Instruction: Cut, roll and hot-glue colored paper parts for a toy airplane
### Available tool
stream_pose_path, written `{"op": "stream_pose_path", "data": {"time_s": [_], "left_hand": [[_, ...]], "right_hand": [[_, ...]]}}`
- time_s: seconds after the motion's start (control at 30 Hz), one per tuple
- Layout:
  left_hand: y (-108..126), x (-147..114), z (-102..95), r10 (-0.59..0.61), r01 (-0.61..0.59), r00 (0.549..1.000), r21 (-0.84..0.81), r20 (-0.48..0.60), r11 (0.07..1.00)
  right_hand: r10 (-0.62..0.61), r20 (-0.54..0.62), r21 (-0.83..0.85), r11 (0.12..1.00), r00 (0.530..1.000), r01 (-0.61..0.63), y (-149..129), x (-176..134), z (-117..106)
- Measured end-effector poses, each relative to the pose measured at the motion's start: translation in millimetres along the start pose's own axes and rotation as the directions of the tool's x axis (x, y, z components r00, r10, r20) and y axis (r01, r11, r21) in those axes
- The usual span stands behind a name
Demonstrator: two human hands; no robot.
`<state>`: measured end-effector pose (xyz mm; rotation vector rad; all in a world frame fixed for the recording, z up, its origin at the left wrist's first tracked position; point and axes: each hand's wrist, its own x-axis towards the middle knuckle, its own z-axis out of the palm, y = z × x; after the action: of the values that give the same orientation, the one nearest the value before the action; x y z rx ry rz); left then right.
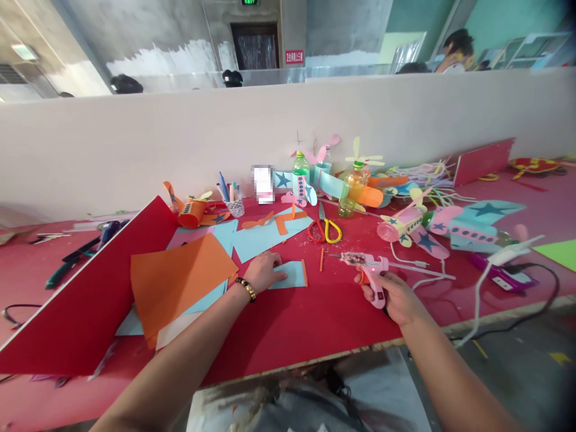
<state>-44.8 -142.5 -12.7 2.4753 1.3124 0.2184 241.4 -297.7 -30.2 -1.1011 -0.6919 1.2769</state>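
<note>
My right hand is wrapped round the handle of a pink glue gun, its nozzle pointing left above the red tabletop. A white glue stick sticks out of the gun's back. My left hand rests on a small light-blue paper piece, with the thumb and fingers apart on its left part. Along that piece's right edge runs an orange strip. Between the paper and the nozzle lies a loose orange strip. Scissors with red and yellow handles lie behind it.
Orange sheets lie left of my left hand, beside an upright red board. A pen cup, a phone and several bottle-and-paper planes stand at the back. A white cable hangs over the front edge at right.
</note>
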Motion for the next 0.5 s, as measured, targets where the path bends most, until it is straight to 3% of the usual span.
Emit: {"op": "stream_pose_path", "data": {"time_s": [0.13,0.3,0.43,0.5], "left_hand": [[-8,2,-12.5,-0.013,0.017,0.999,-0.080,0.047,0.997],[-46,-1,-44.3,-0.081,0.083,0.994,-0.032,0.067,0.996],[-75,-7,-65.8,-0.096,0.090,0.963,0.033,0.253,0.995],[-81,-8,-72.9,-0.126,0.121,0.959,0.034,0.253,0.992]], "right_hand": [[0.003,0.019,0.003,1.000,1.000,-0.003,0,-1,0],[-0.016,-0.019,-0.002,1.000,1.000,0.016,-1,-2,2],[0.000,-0.023,0.006,1.000,1.000,0.000,1,-1,1],[0.014,-0.018,0.024,1.000,1.000,-0.013,2,-1,-1]]}}
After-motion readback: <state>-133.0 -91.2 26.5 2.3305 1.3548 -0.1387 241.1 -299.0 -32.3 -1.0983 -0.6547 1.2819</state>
